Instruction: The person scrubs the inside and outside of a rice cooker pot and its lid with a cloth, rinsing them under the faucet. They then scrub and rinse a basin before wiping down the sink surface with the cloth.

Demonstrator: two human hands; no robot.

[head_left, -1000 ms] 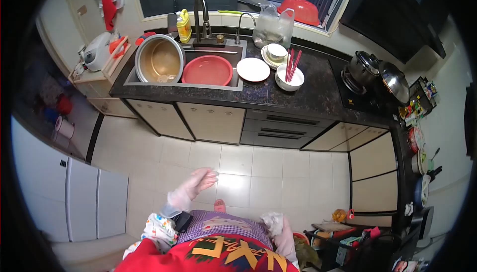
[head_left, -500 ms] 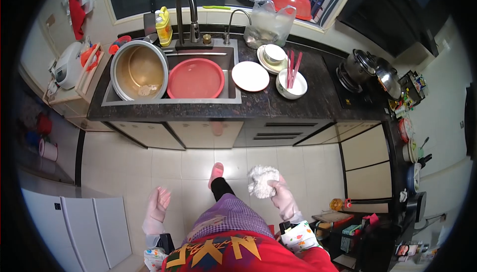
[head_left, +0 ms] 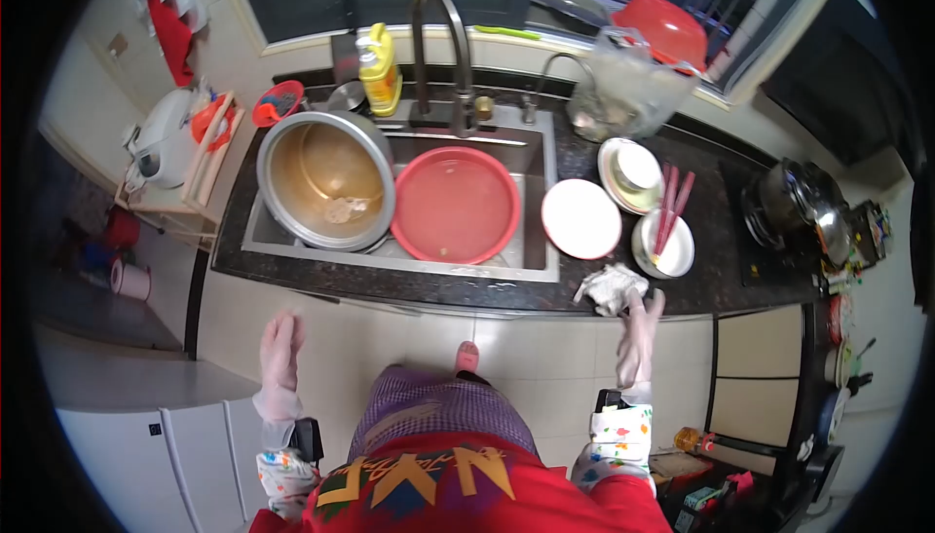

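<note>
At the worktop's [head_left: 716,252] front edge, right of the sink [head_left: 531,275], lies a crumpled white cloth [head_left: 609,287]. R hand [head_left: 638,333] reaches up to it, fingers long & a bit spread; that grip seems to touch the cloth, but can't say if it's pinching it or just resting against it. L hand [head_left: 280,353] hangs well apart, short of the worktop, fingers stretched, grip slack w/ nothing in it, prob. idle. Both look to be in thin see-thru gloves [head_left: 280,404].

Pot [head_left: 302,172] leans tilted, mouth facing front, prob. b/c the sink's too narrow for it to sit flat next to the red basin [head_left: 513,192]. Plate [head_left: 581,219] sits just beside the sink, likely for easy reach. Chopsticks [head_left: 672,207] stand in a bowl [head_left: 643,258], presumably to stay bunched; small bowl [head_left: 637,165] is stacked on dishes [head_left: 619,200], saving room.

Hard to make out: R fingertips (blur), cloth's underside, contents of the plastic bag [head_left: 633,104], pale scraps [head_left: 346,209] in the pot. Pot's base is hidden; clutter [head_left: 730,489] at lower R is dark & partly cut off.
</note>
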